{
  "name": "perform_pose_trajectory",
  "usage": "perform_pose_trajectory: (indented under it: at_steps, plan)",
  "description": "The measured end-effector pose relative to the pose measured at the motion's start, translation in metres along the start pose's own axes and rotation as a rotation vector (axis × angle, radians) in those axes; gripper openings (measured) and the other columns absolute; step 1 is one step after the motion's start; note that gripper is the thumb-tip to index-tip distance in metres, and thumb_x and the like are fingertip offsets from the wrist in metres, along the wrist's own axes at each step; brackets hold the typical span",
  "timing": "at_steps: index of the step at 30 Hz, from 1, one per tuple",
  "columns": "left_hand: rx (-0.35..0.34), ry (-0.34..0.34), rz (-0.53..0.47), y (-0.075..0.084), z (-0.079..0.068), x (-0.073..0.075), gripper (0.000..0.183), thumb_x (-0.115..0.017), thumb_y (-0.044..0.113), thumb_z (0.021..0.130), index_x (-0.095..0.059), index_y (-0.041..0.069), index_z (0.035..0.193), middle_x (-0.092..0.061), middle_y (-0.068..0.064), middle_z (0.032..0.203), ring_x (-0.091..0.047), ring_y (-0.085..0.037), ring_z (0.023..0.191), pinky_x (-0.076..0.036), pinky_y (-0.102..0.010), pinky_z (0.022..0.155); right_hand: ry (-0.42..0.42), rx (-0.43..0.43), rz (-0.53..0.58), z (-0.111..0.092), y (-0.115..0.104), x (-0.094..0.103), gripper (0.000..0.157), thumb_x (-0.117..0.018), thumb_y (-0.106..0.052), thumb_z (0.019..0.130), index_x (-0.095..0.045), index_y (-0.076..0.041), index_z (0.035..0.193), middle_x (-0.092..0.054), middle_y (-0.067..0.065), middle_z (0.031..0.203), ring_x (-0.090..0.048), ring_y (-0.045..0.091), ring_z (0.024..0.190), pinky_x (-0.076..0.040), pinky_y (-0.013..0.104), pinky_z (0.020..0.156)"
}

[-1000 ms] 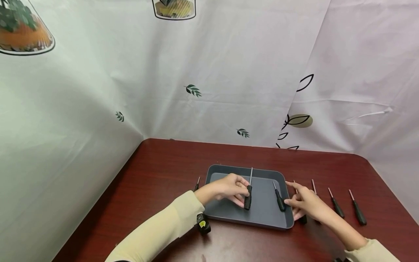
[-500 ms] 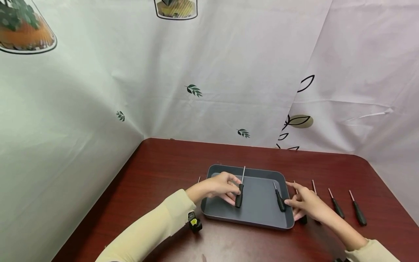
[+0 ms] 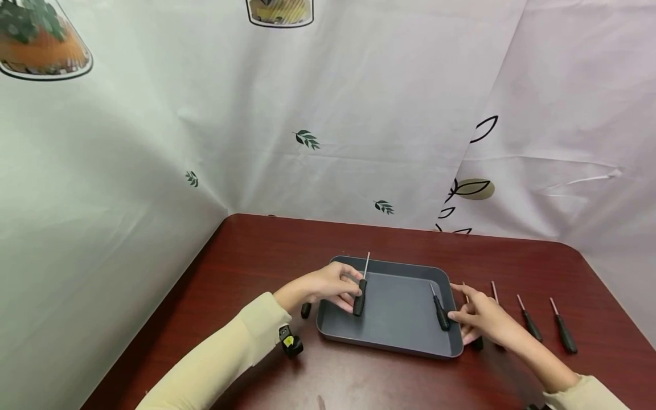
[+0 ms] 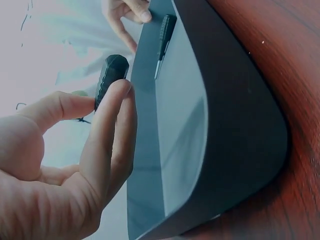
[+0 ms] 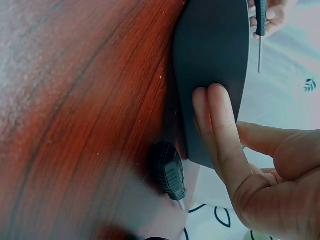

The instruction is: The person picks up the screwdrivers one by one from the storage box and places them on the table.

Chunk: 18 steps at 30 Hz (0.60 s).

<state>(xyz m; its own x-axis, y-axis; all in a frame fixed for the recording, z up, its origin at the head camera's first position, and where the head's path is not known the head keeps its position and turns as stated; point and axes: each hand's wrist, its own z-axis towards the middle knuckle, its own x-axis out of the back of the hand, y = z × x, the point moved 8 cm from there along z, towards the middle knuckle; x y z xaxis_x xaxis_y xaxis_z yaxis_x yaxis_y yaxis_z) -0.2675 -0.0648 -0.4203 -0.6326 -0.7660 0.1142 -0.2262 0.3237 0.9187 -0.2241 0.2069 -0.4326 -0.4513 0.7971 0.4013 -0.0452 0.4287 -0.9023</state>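
Over the left part of a grey tray (image 3: 400, 310), my left hand (image 3: 328, 283) pinches a screwdriver (image 3: 360, 297) by its black handle, the shaft pointing up and away. In the left wrist view the handle (image 4: 112, 72) sits between thumb and fingertips, above the tray's rim. My right hand (image 3: 484, 316) grips the tray's right wall. The right wrist view has its fingers (image 5: 222, 117) along the outer wall and the thumb at the rim. Another black-handled screwdriver (image 3: 442, 316) lies in the tray, near the right thumb.
Right of the tray, several screwdrivers lie on the red-brown table (image 3: 389, 381), among them one at the far right (image 3: 565, 336) and one beside it (image 3: 531, 327). Another black handle (image 3: 306, 310) shows left of the tray, partly behind my left wrist. A white printed cloth (image 3: 333, 182) hangs behind.
My left hand has moved left across the tray with the screwdriver in its fingers. Its forearm now uncovers a black handle left of the tray. The right hand keeps its place on the tray.
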Motion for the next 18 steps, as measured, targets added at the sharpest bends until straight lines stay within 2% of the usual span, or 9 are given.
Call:
perform_pose_trajectory:
  at_steps: [9, 18]
  plan:
    - [-0.018, 0.005, 0.013, -0.002, -0.011, 0.013, 0.041, -0.056, 0.000, 0.094, -0.050, -0.007, 0.134, -0.066, -0.018, 0.110, -0.068, -0.023, 0.081, -0.063, -0.037, 0.072, -0.001, 0.000, 0.002, 0.001, 0.001, -0.001, 0.080, -0.065, -0.003, 0.096, -0.009, 0.021, 0.148, -0.063, 0.017, 0.071, -0.068, 0.034, 0.057, -0.060, 0.043, 0.052]
    - [-0.006, 0.043, 0.019, -0.013, -0.018, 0.027, 0.040, -0.055, -0.001, 0.093, -0.052, -0.007, 0.132, -0.066, -0.017, 0.108, -0.067, -0.024, 0.080, -0.063, -0.038, 0.072, 0.002, -0.004, -0.012, -0.001, 0.001, -0.001, 0.080, -0.065, -0.003, 0.096, -0.009, 0.021, 0.148, -0.063, 0.017, 0.071, -0.067, 0.033, 0.057, -0.060, 0.043, 0.051]
